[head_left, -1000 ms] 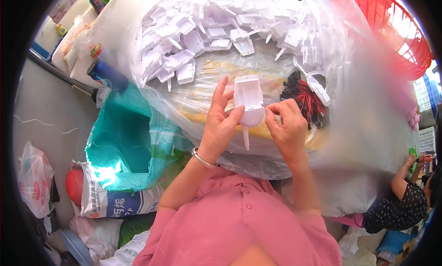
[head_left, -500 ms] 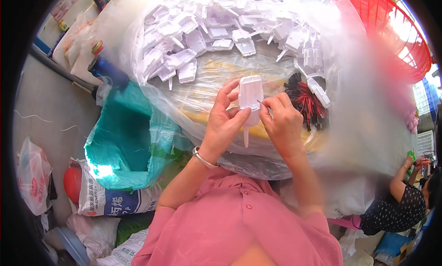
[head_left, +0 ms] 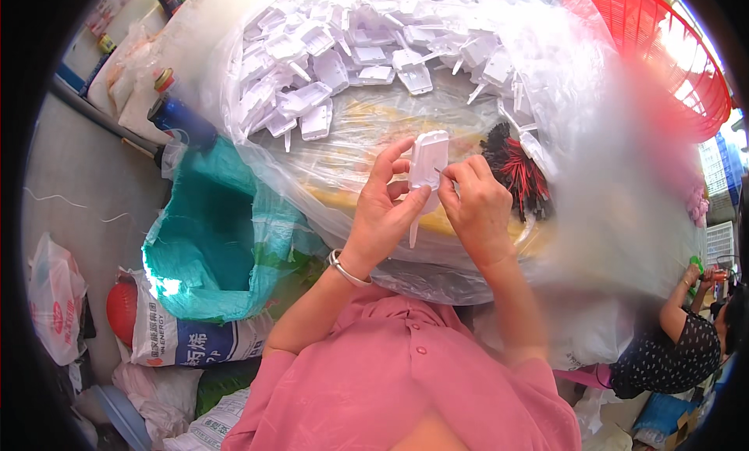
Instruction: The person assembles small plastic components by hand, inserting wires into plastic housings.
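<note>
The left hand [head_left: 380, 214] gripped a white plastic casing [head_left: 427, 158]. The right hand [head_left: 477, 205] pinched a thin dark piece [head_left: 438, 170] at it, near red-and-black wires [head_left: 521, 174].

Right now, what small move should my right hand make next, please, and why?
Perhaps gently guide the thin dark piece into the white casing: the right hand seems to pinch it near the casing's right edge, the left hand holds the casing from the left, and the hollow side faces the camera.
</note>
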Demonstrator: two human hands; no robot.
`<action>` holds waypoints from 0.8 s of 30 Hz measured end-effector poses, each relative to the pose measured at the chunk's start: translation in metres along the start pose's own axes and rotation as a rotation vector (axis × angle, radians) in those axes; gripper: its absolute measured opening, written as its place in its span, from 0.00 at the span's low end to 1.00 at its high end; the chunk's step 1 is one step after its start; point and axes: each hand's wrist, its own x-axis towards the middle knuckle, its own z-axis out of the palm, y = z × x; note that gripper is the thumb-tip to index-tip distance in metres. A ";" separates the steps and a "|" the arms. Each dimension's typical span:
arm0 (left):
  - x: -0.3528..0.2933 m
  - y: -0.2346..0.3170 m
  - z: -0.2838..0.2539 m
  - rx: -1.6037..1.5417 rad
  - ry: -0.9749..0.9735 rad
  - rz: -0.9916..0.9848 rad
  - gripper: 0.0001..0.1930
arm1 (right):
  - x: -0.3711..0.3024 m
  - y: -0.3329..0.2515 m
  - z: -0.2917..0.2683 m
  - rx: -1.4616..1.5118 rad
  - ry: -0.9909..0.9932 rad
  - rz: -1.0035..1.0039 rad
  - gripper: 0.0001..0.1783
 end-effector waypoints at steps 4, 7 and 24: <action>-0.001 -0.001 0.000 0.008 -0.003 0.006 0.30 | -0.001 0.000 0.000 -0.009 -0.006 0.010 0.03; -0.002 0.000 -0.001 0.039 -0.004 0.003 0.31 | -0.001 0.000 0.000 -0.003 -0.013 0.021 0.03; -0.002 -0.001 0.001 0.072 -0.013 -0.005 0.31 | -0.001 0.002 0.001 0.086 0.012 0.127 0.02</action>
